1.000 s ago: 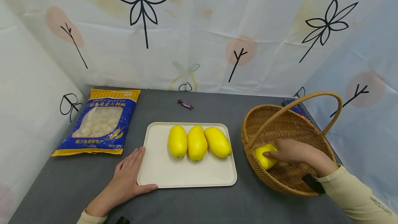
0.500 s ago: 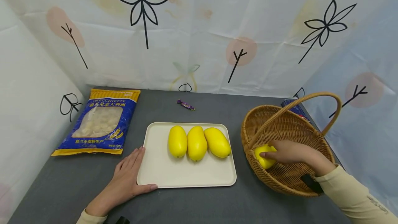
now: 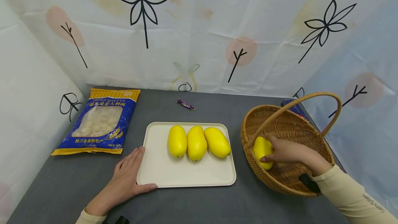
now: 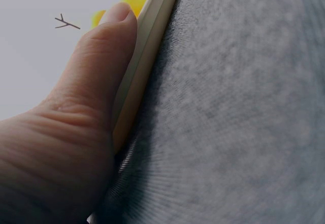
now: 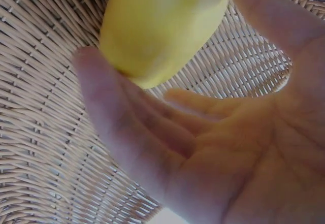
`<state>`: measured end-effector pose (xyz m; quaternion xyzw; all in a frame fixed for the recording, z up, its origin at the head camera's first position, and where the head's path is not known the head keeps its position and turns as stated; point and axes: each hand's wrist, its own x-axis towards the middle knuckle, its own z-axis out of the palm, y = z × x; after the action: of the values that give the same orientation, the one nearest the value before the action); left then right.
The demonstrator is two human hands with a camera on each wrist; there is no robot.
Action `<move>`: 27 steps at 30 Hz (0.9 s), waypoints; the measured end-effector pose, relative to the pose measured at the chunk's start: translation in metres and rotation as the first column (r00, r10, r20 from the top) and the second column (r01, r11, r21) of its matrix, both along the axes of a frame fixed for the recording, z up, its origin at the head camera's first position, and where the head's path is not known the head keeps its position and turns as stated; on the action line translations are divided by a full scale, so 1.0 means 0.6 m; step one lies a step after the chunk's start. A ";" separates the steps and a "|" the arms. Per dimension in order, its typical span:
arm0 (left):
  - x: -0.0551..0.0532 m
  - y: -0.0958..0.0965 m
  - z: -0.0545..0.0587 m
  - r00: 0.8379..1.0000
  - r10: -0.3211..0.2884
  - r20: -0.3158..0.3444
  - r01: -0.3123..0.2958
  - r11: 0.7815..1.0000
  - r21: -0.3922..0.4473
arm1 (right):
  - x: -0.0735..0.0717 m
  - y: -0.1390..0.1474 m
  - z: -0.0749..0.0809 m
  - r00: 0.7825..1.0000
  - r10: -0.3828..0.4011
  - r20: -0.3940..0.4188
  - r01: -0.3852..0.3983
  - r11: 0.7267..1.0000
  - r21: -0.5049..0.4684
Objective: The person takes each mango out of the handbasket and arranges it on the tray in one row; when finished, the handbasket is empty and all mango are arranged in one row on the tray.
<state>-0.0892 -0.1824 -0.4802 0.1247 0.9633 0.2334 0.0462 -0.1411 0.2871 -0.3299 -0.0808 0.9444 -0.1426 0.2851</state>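
Observation:
In the head view, three yellow mangoes (image 3: 197,143) lie side by side on a cream tray (image 3: 183,177). My left hand (image 3: 125,175) rests at the tray's near left corner, fingers straight along its left edge and thumb on the front edge. The left wrist view shows that thumb (image 4: 94,66) against the rim. My right hand (image 3: 287,153) reaches into a wicker basket (image 3: 289,127) and grips another mango (image 3: 261,148) near the basket's left wall. From the right wrist, thumb and fingers span this mango (image 5: 157,26), with its pointed end by the fingertips.
A blue and yellow pasta bag (image 3: 99,120) lies at the back left. Behind the tray is a small purple wrapped candy (image 3: 185,104). A dark blue box (image 3: 293,106) shows partly behind the basket, whose tall handle (image 3: 323,93) arches over it. Patterned cloth hangs around the table.
The mango in the basket has turned more upright along the left wall, and my right thumb has shifted down toward its near end. My left hand and the tray stay still.

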 end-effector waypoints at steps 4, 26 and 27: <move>-0.001 0.000 -0.001 1.000 0.001 -0.001 -0.001 1.000 -0.001 | -0.003 -0.001 0.000 1.000 0.018 -0.025 -0.019 0.999 -0.042; 0.000 -0.001 -0.004 1.000 -0.004 -0.014 0.004 1.000 0.002 | -0.005 0.014 -0.012 0.996 -0.065 0.053 0.069 0.995 -0.074; 0.000 -0.001 -0.004 1.000 -0.005 -0.016 0.005 1.000 0.002 | -0.006 0.014 -0.013 0.997 -0.058 0.047 0.061 0.996 -0.072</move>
<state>-0.0895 -0.1832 -0.4829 0.1289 0.9631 0.2331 0.0392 -0.1445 0.2956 -0.3378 -0.0599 0.9339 -0.1871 0.2986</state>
